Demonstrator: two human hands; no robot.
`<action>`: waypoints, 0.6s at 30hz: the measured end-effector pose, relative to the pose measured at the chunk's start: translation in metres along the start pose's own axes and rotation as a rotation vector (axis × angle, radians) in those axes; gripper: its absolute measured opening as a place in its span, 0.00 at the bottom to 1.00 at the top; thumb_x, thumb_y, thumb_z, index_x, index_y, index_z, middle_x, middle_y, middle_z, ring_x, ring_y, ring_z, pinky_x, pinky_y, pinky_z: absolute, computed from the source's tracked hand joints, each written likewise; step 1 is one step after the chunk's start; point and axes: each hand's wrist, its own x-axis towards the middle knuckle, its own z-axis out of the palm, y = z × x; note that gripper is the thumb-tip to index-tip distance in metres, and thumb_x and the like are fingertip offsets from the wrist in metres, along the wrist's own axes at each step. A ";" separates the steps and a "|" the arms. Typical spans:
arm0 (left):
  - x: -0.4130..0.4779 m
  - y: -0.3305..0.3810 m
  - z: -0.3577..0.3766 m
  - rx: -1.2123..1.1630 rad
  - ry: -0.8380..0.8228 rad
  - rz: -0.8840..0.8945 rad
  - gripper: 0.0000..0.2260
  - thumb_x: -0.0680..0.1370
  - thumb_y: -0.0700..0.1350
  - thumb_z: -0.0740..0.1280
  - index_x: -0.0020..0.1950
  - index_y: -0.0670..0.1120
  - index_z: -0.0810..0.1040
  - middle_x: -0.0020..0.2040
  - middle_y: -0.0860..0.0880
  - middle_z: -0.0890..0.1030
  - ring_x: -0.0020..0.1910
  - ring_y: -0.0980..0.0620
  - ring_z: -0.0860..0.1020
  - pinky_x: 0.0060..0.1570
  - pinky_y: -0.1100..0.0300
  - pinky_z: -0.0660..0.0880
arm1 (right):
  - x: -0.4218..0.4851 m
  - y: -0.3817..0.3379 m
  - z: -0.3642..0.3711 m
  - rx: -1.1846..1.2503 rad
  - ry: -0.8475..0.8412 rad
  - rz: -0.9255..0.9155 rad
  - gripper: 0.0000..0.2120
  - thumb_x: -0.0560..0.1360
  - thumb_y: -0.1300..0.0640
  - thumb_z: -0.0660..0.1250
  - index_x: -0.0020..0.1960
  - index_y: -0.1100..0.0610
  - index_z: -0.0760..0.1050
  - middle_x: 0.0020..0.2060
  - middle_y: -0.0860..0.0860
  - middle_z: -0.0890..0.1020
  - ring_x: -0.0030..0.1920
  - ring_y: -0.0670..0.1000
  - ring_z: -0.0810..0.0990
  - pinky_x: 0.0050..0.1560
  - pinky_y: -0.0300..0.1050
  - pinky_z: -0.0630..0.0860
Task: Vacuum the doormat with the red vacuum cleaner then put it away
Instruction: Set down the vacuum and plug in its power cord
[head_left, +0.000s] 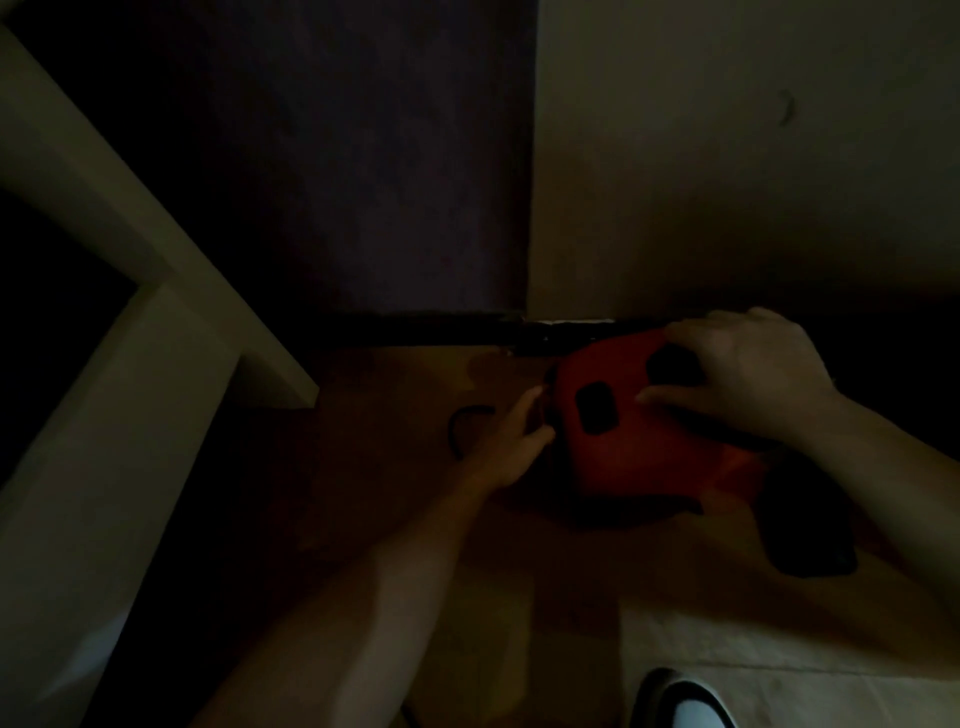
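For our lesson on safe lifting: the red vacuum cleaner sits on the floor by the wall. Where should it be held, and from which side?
From above, at the dark recess on the rounded top of the vacuum cleaner, where the right hand rests: likely a carry grip, though the picture is dim. The wall closes off the far side.

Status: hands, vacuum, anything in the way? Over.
Right hand on top of red plastic vacuum cleaner, on floor by wall. Left hand at its end, grip unclear. Black cord loop beside it.
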 end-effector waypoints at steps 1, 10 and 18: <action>-0.002 -0.001 0.000 0.010 -0.005 0.002 0.28 0.82 0.49 0.62 0.79 0.57 0.55 0.77 0.51 0.63 0.75 0.50 0.63 0.70 0.59 0.61 | 0.000 0.001 0.000 0.002 0.003 -0.004 0.30 0.65 0.30 0.67 0.49 0.57 0.82 0.42 0.56 0.86 0.44 0.59 0.84 0.43 0.51 0.76; 0.000 0.001 0.011 -0.221 -0.022 0.012 0.33 0.81 0.43 0.63 0.81 0.54 0.48 0.76 0.52 0.64 0.74 0.54 0.63 0.67 0.61 0.61 | -0.001 0.002 0.004 -0.010 0.021 -0.005 0.29 0.66 0.31 0.68 0.49 0.56 0.82 0.42 0.55 0.86 0.43 0.59 0.84 0.41 0.51 0.76; -0.007 0.003 -0.012 0.294 0.148 0.312 0.24 0.73 0.52 0.66 0.69 0.51 0.71 0.70 0.47 0.72 0.72 0.50 0.67 0.71 0.48 0.66 | 0.000 0.002 0.001 0.000 -0.004 -0.019 0.31 0.67 0.29 0.64 0.52 0.54 0.82 0.45 0.53 0.86 0.45 0.58 0.84 0.43 0.50 0.74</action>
